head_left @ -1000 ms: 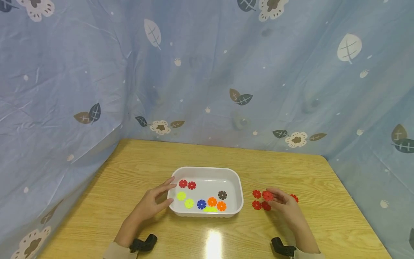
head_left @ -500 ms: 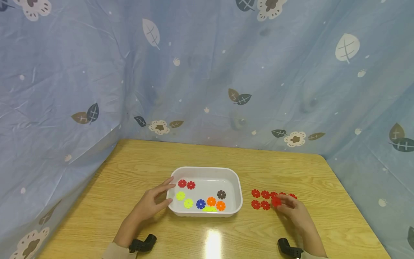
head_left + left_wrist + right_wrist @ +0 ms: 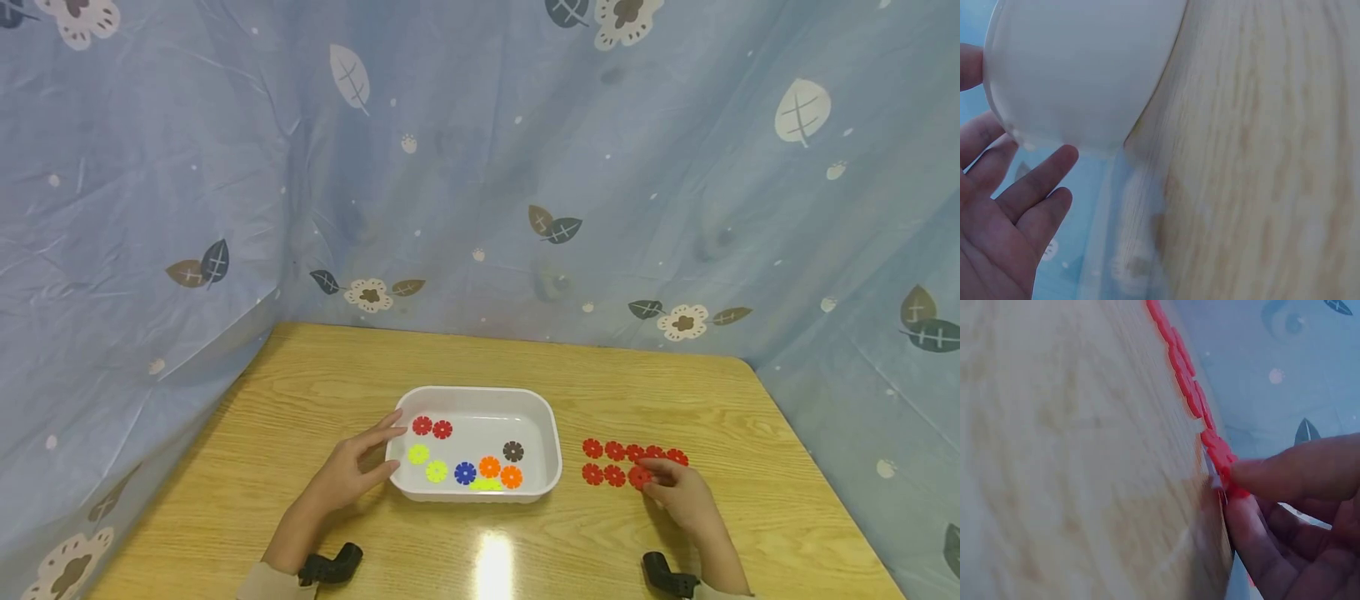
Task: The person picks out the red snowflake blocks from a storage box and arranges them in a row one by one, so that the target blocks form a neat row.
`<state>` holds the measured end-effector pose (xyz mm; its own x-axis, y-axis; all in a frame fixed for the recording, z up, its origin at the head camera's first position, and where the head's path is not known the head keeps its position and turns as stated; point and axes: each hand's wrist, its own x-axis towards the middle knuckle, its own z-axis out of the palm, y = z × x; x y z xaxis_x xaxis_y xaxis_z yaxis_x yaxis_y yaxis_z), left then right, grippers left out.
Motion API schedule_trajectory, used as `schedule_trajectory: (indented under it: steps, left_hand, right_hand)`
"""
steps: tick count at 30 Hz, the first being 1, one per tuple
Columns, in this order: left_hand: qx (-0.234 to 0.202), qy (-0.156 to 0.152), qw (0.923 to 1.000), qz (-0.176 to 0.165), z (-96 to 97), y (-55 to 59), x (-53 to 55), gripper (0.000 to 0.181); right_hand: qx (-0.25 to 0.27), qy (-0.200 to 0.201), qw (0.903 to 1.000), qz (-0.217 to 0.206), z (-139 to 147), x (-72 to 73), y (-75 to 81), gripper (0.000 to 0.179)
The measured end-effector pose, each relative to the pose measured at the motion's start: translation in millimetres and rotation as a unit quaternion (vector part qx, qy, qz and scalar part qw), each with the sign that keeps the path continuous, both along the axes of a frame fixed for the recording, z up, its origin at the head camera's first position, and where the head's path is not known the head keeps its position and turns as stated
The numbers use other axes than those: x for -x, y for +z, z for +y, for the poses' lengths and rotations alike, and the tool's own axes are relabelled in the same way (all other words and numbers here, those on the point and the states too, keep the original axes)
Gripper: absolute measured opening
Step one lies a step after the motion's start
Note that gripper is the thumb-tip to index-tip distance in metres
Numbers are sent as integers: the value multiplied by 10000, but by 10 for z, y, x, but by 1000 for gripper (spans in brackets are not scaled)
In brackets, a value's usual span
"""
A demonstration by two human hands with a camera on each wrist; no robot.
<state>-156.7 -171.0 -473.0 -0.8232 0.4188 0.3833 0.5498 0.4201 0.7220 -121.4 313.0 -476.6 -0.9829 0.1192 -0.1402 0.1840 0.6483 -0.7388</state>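
Observation:
My left hand (image 3: 352,468) touches the left end of a white tray (image 3: 557,446), its fingers and thumb spread along the rim; in the left wrist view the hand (image 3: 1007,200) has fairly straight fingers beside the tray wall (image 3: 1079,69). On the right, my right hand (image 3: 681,493) pinches a red interlocking snowflake disc (image 3: 639,477) at the right end of a front row of discs. The right wrist view shows thumb and finger on the disc (image 3: 1219,453), one edge of it low at the tabletop. A back row of red discs (image 3: 614,451) lies behind it.
Inside the tray are red discs (image 3: 422,426), yellow discs (image 3: 418,454), a blue disc (image 3: 465,473), orange discs (image 3: 512,477) and a dark brown disc (image 3: 513,452). The wooden table (image 3: 337,358) meets a blue patterned curtain (image 3: 450,167) at its back and sides.
My right hand has moved right along the red discs and lowered one to the end of the front row. The left hand stays at the tray.

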Motion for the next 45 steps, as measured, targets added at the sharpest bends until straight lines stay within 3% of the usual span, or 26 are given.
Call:
schedule_trajectory:
  steps: [3, 7, 12, 16, 22, 29, 35, 40, 45]
  left_hand:
    - [11, 39, 10000, 25, 6, -24, 3, 43]
    - [-33, -33, 10000, -5, 20, 88, -43, 42]
    - [63, -39, 10000, -38, 25, 174, -78, 42]
    - [67, -22, 10000, -19, 21, 180, -80, 41]
    - [47, -85, 9999, -56, 11, 171, -82, 41]
    - [78, -58, 9999, -81, 10, 192, -87, 42]
    - [108, -30, 9999, -100, 17, 227, -104, 41]
    - [35, -94, 9999, -98, 3, 177, -77, 41]
    - [-97, -151, 9998, -100, -31, -23, 11, 43]
  right_hand:
    - [-62, -113, 9999, -42, 20, -12, -2, 38]
    - [-116, -224, 9997, 24, 28, -31, 24, 38]
    - [-134, -177, 9986, 478, -66, -33, 109, 38]
    - [244, 32, 9949, 980, -247, -17, 187, 40]
    - [793, 454, 9886, 1194, -540, 5, 259, 42]
    - [1525, 851, 9712, 1618, -904, 89, 309, 39]
    - [2103, 1053, 9605, 1486, -1343, 242, 348, 38]
    - [2212, 1404, 9564, 1289, -1736, 370, 383, 38]
    - [2223, 1731, 9522, 1183, -2084, 490, 389, 40]
